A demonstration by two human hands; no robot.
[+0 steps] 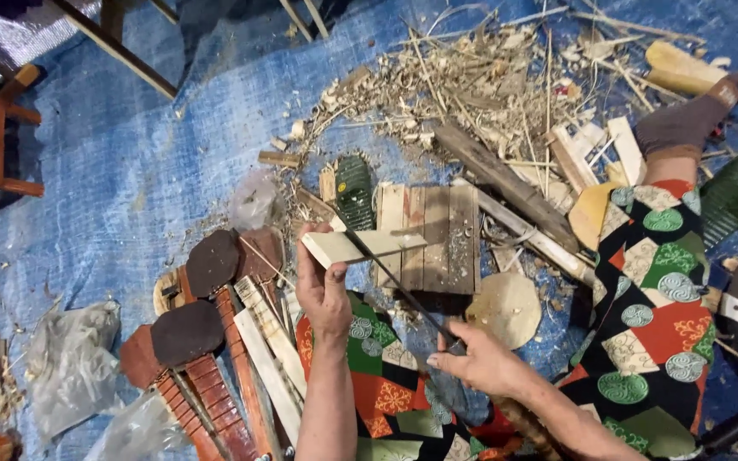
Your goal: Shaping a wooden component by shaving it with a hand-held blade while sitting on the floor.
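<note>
Blue tarp (130, 171) covers the floor, with wood shavings (463, 77) at twelve o'clock. Left hand (322, 286) grips a pale wood strip (360, 246) over a small plank board (433, 235). Right hand (471, 358), at five o'clock, closes on a thin dark blade (395, 282) touching the strip.

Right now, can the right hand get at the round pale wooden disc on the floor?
Probably yes: the round wooden disc lies just beyond the right hand with nothing between, but that hand's grip is full with a thin dark blade.
</note>
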